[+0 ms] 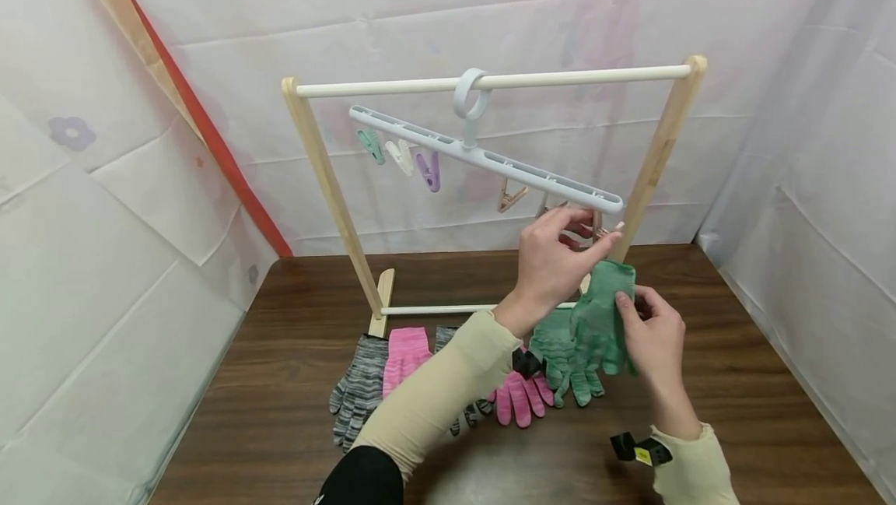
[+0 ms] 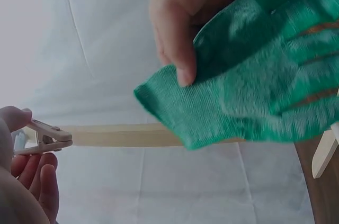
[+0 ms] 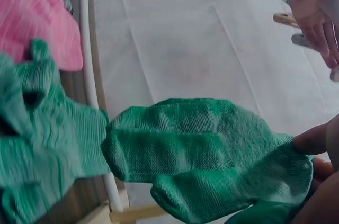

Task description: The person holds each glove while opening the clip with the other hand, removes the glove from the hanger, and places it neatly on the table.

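Observation:
At the right end of a pale hanger [image 1: 483, 159], my left hand [image 1: 556, 256] pinches a beige clothespin [image 2: 50, 136] between thumb and fingers. A green knit glove [image 1: 605, 306] hangs from my right hand [image 1: 654, 334], whose thumb and fingers grip it near the cuff. In the left wrist view, a gap separates the glove's cuff from the clothespin. Another green glove [image 3: 50, 139] lies on the table below. Other clips hang along the hanger, among them a green one [image 1: 371, 145], a white one [image 1: 400, 156] and a purple one [image 1: 428, 171].
The hanger hooks over the white top bar [image 1: 574, 78] of a wooden rack [image 1: 332, 201]. Pink gloves [image 1: 406, 353] and grey striped gloves [image 1: 360, 388] lie in a row on the dark wooden table [image 1: 266, 412]. White sheeting [image 1: 420, 15] stands behind and at both sides.

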A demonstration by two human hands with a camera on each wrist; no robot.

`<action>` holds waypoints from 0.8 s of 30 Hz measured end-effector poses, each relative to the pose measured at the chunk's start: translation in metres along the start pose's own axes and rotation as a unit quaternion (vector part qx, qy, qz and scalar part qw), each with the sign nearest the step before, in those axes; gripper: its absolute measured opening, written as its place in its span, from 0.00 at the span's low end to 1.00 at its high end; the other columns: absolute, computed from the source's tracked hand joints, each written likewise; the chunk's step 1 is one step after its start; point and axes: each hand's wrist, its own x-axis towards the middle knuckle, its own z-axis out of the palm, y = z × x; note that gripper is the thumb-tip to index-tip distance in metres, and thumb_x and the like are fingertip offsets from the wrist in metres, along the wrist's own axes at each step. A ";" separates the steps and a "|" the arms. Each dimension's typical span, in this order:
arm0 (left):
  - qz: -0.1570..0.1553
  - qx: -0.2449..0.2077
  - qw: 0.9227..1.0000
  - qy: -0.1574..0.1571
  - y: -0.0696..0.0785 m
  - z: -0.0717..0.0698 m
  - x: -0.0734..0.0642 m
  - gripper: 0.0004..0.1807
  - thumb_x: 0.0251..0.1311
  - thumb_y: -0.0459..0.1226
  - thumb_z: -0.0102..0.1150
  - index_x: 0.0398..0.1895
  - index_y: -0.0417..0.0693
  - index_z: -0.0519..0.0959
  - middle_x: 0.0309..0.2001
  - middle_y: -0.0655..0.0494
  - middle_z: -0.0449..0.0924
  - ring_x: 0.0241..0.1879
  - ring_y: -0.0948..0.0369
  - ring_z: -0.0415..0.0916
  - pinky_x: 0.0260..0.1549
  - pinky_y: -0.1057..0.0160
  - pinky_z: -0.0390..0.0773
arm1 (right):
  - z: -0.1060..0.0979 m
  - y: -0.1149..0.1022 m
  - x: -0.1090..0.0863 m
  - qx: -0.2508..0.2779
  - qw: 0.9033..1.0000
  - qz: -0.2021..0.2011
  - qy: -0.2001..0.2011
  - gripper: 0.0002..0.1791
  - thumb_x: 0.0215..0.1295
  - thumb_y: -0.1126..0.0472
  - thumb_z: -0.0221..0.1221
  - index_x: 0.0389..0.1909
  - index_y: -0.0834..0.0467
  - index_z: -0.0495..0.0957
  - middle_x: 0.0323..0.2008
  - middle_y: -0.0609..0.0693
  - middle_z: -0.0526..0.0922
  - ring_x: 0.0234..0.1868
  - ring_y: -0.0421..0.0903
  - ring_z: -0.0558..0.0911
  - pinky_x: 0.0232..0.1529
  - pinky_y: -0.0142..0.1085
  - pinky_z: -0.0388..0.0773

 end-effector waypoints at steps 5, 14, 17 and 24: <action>0.004 0.007 1.000 -0.007 -0.001 0.000 0.001 0.13 0.54 0.40 0.74 0.38 0.43 0.84 0.34 0.56 0.85 0.34 0.71 0.81 0.31 0.78 0.78 | -0.013 0.007 0.006 0.002 0.998 0.040 -0.040 0.18 0.72 0.52 0.58 0.50 0.62 0.82 0.38 0.53 0.82 0.33 0.39 0.76 0.30 0.26 0.72; 0.012 0.011 1.000 -0.013 -0.001 0.000 0.001 0.13 0.55 0.40 0.74 0.39 0.43 0.84 0.35 0.56 0.85 0.33 0.71 0.80 0.31 0.78 0.77 | -0.033 0.030 0.016 0.011 0.987 0.078 -0.139 0.25 0.74 0.47 0.54 0.56 0.65 0.78 0.38 0.48 0.80 0.37 0.41 0.75 0.32 0.31 0.74; 0.010 0.006 1.000 -0.015 -0.001 0.000 0.001 0.13 0.55 0.40 0.74 0.39 0.43 0.84 0.35 0.56 0.85 0.34 0.72 0.80 0.31 0.79 0.77 | -0.038 0.042 0.017 0.011 0.979 0.084 -0.185 0.28 0.74 0.44 0.53 0.58 0.66 0.76 0.40 0.48 0.82 0.38 0.38 0.77 0.34 0.31 0.76; 0.018 -0.001 1.000 -0.008 -0.002 0.000 0.001 0.14 0.55 0.40 0.73 0.41 0.42 0.84 0.35 0.56 0.85 0.33 0.70 0.81 0.30 0.79 0.76 | -0.029 0.073 0.021 0.008 0.955 0.095 -0.281 0.32 0.77 0.46 0.50 0.66 0.68 0.67 0.57 0.63 0.78 0.50 0.35 0.77 0.46 0.29 0.75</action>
